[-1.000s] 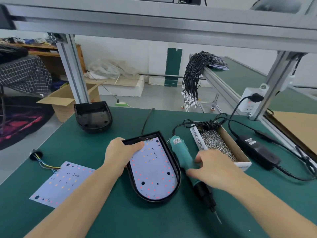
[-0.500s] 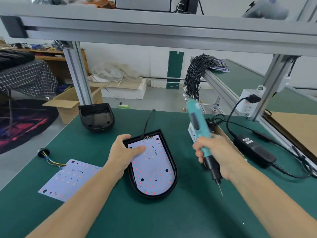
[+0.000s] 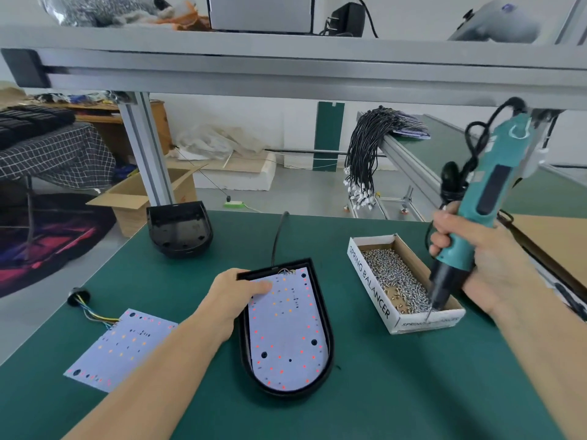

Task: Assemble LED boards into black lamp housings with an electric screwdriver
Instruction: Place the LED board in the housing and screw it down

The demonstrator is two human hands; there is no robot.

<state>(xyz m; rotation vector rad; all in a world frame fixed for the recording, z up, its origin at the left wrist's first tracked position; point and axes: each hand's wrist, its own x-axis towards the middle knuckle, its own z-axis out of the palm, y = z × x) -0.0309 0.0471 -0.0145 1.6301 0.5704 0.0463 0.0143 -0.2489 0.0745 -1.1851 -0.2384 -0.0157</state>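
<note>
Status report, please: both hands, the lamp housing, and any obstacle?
Left hand rests on LED board seated in black housing. Right hand grips electric screwdriver, bit down in screw box. No obstacle seen.

Right hand (image 3: 476, 249) round screwdriver (image 3: 470, 217) — bit in screw box (image 3: 374, 281).
</note>
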